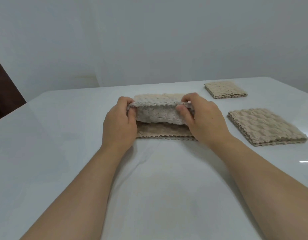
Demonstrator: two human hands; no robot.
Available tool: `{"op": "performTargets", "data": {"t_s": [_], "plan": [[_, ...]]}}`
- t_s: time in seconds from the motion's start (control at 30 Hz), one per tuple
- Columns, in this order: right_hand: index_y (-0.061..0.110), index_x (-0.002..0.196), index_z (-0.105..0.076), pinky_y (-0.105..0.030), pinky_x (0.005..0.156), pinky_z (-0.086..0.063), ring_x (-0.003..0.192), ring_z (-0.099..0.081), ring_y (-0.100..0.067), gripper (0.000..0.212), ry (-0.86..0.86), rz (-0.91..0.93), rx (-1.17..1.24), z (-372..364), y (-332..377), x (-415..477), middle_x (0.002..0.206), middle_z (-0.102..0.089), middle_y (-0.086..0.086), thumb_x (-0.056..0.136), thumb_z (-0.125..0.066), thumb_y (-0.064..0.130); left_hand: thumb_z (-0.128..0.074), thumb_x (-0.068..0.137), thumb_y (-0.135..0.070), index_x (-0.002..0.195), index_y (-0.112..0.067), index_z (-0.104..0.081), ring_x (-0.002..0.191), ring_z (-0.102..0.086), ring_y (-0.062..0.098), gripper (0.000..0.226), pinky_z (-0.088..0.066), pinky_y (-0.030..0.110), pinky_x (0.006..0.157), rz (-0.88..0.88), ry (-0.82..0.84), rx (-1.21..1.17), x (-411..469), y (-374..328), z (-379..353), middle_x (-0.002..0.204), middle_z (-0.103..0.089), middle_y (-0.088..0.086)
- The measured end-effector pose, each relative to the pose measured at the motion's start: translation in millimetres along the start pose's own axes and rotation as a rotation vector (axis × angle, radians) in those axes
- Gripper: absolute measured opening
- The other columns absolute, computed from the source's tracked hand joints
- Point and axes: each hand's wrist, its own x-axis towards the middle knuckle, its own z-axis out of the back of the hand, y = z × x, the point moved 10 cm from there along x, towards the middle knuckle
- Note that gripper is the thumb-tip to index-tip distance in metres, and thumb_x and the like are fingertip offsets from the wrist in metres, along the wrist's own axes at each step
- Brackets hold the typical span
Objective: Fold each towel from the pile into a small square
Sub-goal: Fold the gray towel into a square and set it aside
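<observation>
While only the head view is available, it shows the matter plainly: a beige towel (158, 115) lies at the middle of the white counter (63, 135), its long axis running left to right across the person's front. The left hand (119, 123) pinches the towel's raised edge at the left end, and the right hand (203, 122) pinches the same edge at the right end; the fingers (181, 108) of both are closed on the cloth. The lifted layer hangs between the two hands, above a lower layer that rests flat on the counter, its near edge showing below. Both hands stand about equally near the towel, one at each end. In my judgement a fold along the long axis is in hand, and the held edge must be carried away from or towards the body to meet the opposite edge squarely. Two folded towels (226, 90) (265, 127) lie well apart to the right, suggesting the task is partly done.
</observation>
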Motion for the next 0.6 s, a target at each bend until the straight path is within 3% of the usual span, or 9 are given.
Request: {"op": "performTargets", "data": {"t_s": [0.07,0.13,0.23,0.37,0.47,0.53,0.6], "plan": [[0.017,0.127,-0.057,-0.037,0.079,-0.045,0.091,-0.060,-0.022,0.062,0.141,-0.056,-0.035,-9.0,-9.1,-1.1,0.094,-0.063,0.006,0.088,-0.060,0.066,-0.047,0.104,-0.019,0.112,-0.021,-0.054,0.076,-0.053,0.007,0.011,-0.036,0.017,0.064,0.003,0.018,-0.044,-0.3,-1.5,0.2,0.082,-0.059,-0.012],[0.021,0.130,-0.056,-0.038,0.086,-0.043,0.100,-0.056,-0.022,0.081,0.284,-0.047,-0.188,-22.5,-15.6,-5.7,0.107,-0.061,0.002,0.076,-0.059,0.080,-0.053,0.102,-0.025,0.112,-0.027,-0.050,0.084,-0.053,0.008,0.010,-0.041,0.020,0.074,0.026,0.076,-0.072,-1.8,-0.6,-5.6,0.096,-0.060,-0.010],[0.019,0.109,-0.064,-0.039,0.081,-0.043,0.094,-0.052,-0.025,0.055,0.290,-0.030,-0.247,-27.2,-20.6,-8.8,0.099,-0.055,0.000,0.081,-0.065,0.066,-0.071,0.086,-0.027,0.120,-0.029,-0.048,0.100,-0.052,0.006,0.042,-0.039,0.024,0.084,0.045,0.202,-0.037,-7.5,0.6,-19.1,0.116,-0.054,-0.011],[0.016,0.093,-0.056,-0.041,0.070,-0.049,0.082,-0.057,-0.032,0.015,0.213,-0.181,-0.094,-15.8,-29.2,-8.0,0.084,-0.063,-0.005,0.093,-0.064,0.030,-0.071,0.073,-0.005,0.131,-0.021,-0.048,0.102,-0.043,-0.001,0.065,-0.032,0.003,0.083,0.002,0.253,0.018,-7.6,1.7,-25.2,0.121,-0.047,-0.008],[0.020,0.102,-0.053,-0.039,0.062,-0.048,0.074,-0.057,-0.035,0.008,0.129,-0.266,-0.019,-4.0,-33.7,-7.8,0.078,-0.064,-0.007,0.094,-0.056,0.019,-0.071,0.082,-0.008,0.132,-0.022,-0.058,0.102,-0.045,-0.001,0.054,-0.028,-0.003,0.085,-0.031,0.213,0.024,-4.5,3.0,-22.6,0.118,-0.054,-0.008],[0.026,0.106,-0.051,-0.034,0.058,-0.042,0.074,-0.060,-0.032,0.016,0.109,-0.273,0.073,0.1,-31.5,-8.1,0.075,-0.063,0.001,0.094,-0.060,0.021,-0.067,0.089,-0.012,0.120,-0.022,-0.068,0.099,-0.052,0.005,0.032,-0.034,0.005,0.081,-0.041,0.185,0.019,-3.3,1.2,-18.8,0.108,-0.061,-0.011],[0.031,0.111,-0.048,-0.031,0.060,-0.042,0.077,-0.062,-0.022,0.033,0.144,-0.270,0.147,-1.2,-26.8,-9.6,0.082,-0.063,0.012,0.090,-0.072,0.038,-0.062,0.092,-0.015,0.095,-0.021,-0.069,0.090,-0.056,0.018,0.010,-0.039,0.023,0.070,-0.025,0.158,0.023,-2.6,3.0,-15.4,0.091,-0.065,-0.009]]}}
